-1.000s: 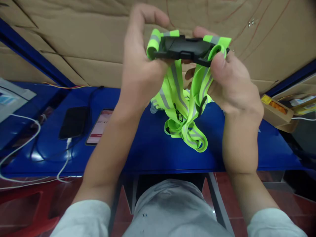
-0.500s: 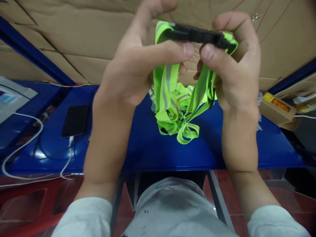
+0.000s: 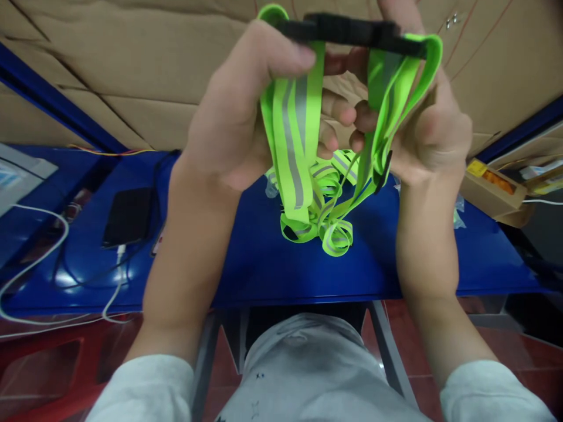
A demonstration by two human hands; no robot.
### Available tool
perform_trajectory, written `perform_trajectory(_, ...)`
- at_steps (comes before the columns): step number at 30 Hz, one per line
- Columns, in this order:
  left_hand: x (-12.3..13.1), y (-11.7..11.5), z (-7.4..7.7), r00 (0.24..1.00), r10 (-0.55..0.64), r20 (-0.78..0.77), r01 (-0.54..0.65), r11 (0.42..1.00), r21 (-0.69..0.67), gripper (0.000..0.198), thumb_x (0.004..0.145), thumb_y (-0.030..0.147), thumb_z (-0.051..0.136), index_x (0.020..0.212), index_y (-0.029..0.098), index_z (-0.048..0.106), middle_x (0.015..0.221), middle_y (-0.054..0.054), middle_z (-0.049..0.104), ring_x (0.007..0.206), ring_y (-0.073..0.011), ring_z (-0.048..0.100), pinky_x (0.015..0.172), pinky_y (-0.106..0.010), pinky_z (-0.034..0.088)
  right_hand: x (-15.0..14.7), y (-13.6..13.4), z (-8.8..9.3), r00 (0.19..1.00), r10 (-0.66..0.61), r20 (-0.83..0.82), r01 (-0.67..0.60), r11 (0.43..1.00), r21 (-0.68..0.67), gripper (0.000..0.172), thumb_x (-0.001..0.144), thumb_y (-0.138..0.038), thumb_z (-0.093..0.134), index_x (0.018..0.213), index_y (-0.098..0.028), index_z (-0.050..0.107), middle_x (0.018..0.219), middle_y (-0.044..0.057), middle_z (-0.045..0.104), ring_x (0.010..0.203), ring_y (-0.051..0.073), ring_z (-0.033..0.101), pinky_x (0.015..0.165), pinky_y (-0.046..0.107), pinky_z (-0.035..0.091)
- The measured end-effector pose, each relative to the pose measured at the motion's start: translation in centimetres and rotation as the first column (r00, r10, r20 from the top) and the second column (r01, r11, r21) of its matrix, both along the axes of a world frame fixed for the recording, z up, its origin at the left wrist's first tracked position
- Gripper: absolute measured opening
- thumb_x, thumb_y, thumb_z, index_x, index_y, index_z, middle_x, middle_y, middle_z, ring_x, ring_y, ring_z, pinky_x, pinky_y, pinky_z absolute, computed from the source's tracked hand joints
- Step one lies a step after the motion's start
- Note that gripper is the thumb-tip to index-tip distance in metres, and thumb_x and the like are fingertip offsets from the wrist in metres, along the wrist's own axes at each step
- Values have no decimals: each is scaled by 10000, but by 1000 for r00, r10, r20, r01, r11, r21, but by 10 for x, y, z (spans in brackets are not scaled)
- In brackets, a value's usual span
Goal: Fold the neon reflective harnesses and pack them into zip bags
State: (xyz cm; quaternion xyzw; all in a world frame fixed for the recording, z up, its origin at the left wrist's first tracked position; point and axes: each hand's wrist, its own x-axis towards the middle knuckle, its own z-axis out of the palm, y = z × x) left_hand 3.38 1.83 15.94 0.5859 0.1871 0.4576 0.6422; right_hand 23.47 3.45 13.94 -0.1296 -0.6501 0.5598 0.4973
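Observation:
A neon green strap with a grey reflective stripe (image 3: 295, 135) hangs in loops from both hands, its lower coils resting on the blue table (image 3: 272, 264). A black plastic buckle (image 3: 352, 30) joins the strap's ends at the top of the view. My left hand (image 3: 237, 111) is closed round the strap's left side, thumb near the buckle. On the right side, my right hand (image 3: 435, 129) grips the strap with its fingers curled behind it. Both hands are raised high above the table.
A dark phone (image 3: 127, 215) on a white charging cable (image 3: 39, 258) lies at the table's left. A small cardboard box (image 3: 492, 196) sits at the right. Brown cardboard sheets (image 3: 132, 76) stand behind the table. Red floor shows below.
Both hands have lifted the buckle and strap higher, toward the top of the view. The hanging loops rose and shortened on the table. The hands have shifted their hold from the buckle down onto the strap sides.

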Motion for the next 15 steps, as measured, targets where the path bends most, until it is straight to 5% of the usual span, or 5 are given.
perform_trajectory(4,-1,-3,1,994,107,14,-108,993,54,745,1090,164,-1,1097,38,734,1045,-79,713,772,-157,744,691,-295,598,3,-2,1,979,-172,114,173,985,-1,381,689,-418,882,1007,-275,729,850,-58,720,645,104,640,516,214,546)
perform_trajectory(7,-5,-3,-2,997,52,-60,-48,997,58,497,1107,153,256,1147,50,741,1016,-80,736,858,-196,762,779,-333,619,7,1,0,981,-74,178,94,990,-107,275,739,-422,859,867,-212,737,823,-25,730,814,155,730,753,288,665)
perform_trajectory(11,-10,2,-12,991,-97,-87,108,986,124,223,1016,125,582,1165,104,746,1120,-57,728,994,-197,737,954,-367,603,15,3,3,983,163,89,-147,976,-164,228,845,-280,735,1058,-198,730,946,-75,769,972,135,752,977,365,646)
perform_trajectory(15,-8,8,-25,985,75,-155,-27,955,295,380,933,245,778,1286,190,650,1025,-6,669,1113,-230,711,898,-295,531,21,5,7,963,267,-48,-271,952,-145,537,886,-203,723,1398,-211,561,1002,-123,757,915,55,728,820,228,647)
